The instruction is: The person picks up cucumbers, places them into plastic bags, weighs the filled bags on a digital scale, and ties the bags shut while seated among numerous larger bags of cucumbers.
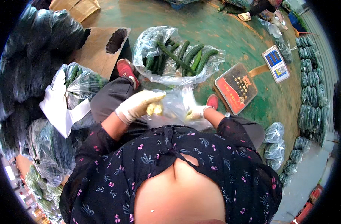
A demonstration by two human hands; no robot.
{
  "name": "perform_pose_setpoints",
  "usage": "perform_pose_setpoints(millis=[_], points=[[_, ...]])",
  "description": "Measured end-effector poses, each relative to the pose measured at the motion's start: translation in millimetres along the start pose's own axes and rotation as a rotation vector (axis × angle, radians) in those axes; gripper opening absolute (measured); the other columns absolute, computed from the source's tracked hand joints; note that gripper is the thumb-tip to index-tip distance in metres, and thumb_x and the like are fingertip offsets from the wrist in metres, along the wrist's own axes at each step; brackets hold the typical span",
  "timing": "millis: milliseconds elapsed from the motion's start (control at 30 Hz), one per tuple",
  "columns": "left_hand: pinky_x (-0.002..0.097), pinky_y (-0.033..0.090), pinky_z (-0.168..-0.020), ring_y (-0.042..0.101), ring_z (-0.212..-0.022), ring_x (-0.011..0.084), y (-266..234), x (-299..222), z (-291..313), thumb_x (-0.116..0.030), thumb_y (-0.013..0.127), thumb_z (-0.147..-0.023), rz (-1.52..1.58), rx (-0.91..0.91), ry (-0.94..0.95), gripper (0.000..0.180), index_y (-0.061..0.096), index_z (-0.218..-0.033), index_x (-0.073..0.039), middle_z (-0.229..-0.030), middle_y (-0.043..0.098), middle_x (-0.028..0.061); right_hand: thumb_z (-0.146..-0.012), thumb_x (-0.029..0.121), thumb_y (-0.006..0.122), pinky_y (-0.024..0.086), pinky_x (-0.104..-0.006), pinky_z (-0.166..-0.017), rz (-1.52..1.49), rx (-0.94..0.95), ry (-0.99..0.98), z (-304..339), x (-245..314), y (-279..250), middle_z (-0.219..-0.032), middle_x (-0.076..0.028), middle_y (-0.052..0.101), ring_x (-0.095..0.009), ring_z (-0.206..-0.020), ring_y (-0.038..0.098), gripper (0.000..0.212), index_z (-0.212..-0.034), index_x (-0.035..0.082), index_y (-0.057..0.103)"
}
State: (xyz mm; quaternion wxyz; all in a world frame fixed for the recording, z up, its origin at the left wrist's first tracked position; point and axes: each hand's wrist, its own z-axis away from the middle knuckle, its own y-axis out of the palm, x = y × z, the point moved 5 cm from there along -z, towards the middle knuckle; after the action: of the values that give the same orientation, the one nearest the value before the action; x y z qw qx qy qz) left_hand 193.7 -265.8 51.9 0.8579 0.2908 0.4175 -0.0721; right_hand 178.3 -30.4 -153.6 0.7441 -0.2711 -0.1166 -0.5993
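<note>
A thin clear plastic bag (171, 105) spreads between my hands, low in front of my body. My left hand (140, 106), in a pale work glove with yellowish fingertips, has its fingers curled over the bag's left side. On the other side my right hand (196, 112), gloved too and slightly blurred, closes on the film. Just beyond lies a large open clear plastic bag (140, 43) with dark green cucumbers (193, 54) loose in it, several side by side and one across the others.
To the right sits a scale platform (236, 89) with a red-and-black top, its display unit (276, 64) behind it. Packed bags of cucumbers (312, 86) line the right wall. More filled bags (75, 84) and a cardboard box (99, 52) stand left. Another person's foot (244, 16) shows far off.
</note>
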Motion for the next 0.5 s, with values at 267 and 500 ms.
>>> perform_pose_setpoints(millis=[267, 500], points=[[0.0233, 0.05, -0.062, 0.061, -0.078, 0.0107, -26.1, 2.8, -65.1, -0.03, 0.05, -0.096, -0.196, 0.05, -0.138, 0.033, 0.063, -0.109, -0.004, -0.101, 0.068, 0.0068, -0.088, 0.035, 0.059, 0.038, -0.0281, -0.047, -1.066, -0.044, 0.156, -51.3, -124.8, -97.1, -0.069, 0.0, 0.059, -0.013, -0.057, 0.051, 0.023, -0.079, 0.013, 0.062], [0.0247, 0.048, -0.073, 0.06, -0.084, 0.0122, -51.1, 25.2, -102.6, -0.025, 0.048, -0.097, 0.039, -0.177, -0.111, 0.036, 0.05, -0.126, -0.003, -0.106, 0.065, 0.0074, -0.073, 0.016, 0.07, 0.045, -0.0297, -0.091, -0.406, -0.896, 0.074, -125.3, -93.0, -233.2, -0.115, -0.013, 0.064, -0.022, -0.103, 0.062, 0.056, -0.125, 0.004, 0.055]])
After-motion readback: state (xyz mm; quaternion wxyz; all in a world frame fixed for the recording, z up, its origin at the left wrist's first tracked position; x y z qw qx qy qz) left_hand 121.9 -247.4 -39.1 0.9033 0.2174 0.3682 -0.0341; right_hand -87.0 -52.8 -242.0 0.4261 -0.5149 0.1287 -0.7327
